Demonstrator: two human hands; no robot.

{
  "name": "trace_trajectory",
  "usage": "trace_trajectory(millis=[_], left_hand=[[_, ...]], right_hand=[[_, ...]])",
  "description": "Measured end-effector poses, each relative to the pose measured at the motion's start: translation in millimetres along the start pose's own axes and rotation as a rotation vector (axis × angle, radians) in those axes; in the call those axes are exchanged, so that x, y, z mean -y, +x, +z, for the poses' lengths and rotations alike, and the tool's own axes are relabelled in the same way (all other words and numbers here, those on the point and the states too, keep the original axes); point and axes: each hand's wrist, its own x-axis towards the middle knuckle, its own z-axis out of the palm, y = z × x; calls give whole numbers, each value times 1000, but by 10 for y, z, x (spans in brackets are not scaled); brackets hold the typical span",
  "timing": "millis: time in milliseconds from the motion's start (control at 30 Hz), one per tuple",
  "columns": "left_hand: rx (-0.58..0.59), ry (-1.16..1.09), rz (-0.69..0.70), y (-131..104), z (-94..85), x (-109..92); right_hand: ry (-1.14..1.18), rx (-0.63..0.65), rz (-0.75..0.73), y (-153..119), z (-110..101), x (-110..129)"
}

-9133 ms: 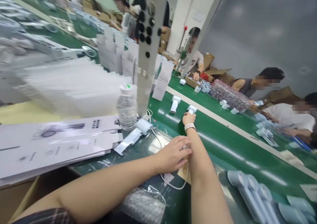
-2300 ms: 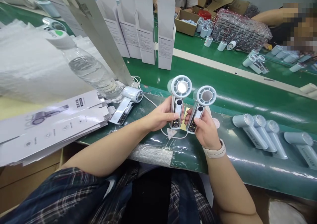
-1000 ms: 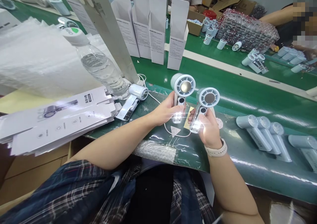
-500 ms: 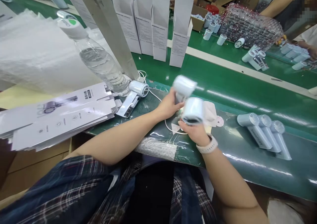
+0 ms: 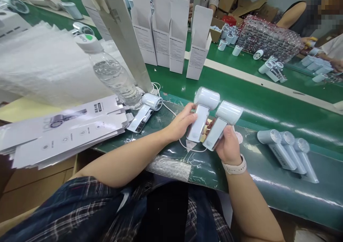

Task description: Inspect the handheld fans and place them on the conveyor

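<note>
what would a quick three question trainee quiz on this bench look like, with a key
1. True or false: the left hand and the right hand each hold a light blue device.
2. Fill in: a pale strap is on the ___ wrist.
3. How many open white boxes stand to the right of the slanted metal post? a) two b) four c) seven

Key: 1 true; 2 right; 3 b

Print marks the flat carton (image 5: 72,124), standing boxes (image 5: 178,56) and lying fan (image 5: 282,155), none clearly legible.
</note>
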Motion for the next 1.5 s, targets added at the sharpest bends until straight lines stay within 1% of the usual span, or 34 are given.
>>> trace_trajectory(millis=[67,200,300,367,500,567,633,733,800,867,933,1100,1233,1333,1433,1500], left_hand=[[37,-18,56,-23,6,27],[123,-51,163,-50,0,26],[199,-106,192,-68,-6,-14],[222,-122,192,-79,-6,-38],[194,-136,165,-83,0,-62],[175,-144,117,-80,2,-67],[191,-161,44,-78,4,-73],[222,-213,-40,-75,8,-80],[187,-236,-49,-70,12,-80],[139,-236,-57,-63,12,-75],[114,-253,-63,-52,7,-65],[118,-311,-79,-19,4,-51],[90,-264,-80,-24,6,-83],[99,-213,-63,-49,-6,-125],[116,-177,-27,-69,-14,-149],[117,-169,-5,-71,-10,-145]], right_hand=[[12,-11,8,0,-8,9],[-3,27,21,-42,-24,61],[10,39,-10,-70,-41,97],[17,35,-28,-71,-56,103],[29,-20,-22,-43,-64,93],[69,-29,0,-28,-47,98],[111,-4,34,-16,-25,118],[155,40,130,-6,-10,166],[173,43,196,-3,-14,194],[180,37,220,-3,-18,210],[176,43,201,-7,-14,213],[118,78,125,-16,14,212],[170,66,103,-10,0,224],[211,68,72,-5,-25,244],[184,75,35,-10,-38,265],[164,52,14,-15,-45,266]])
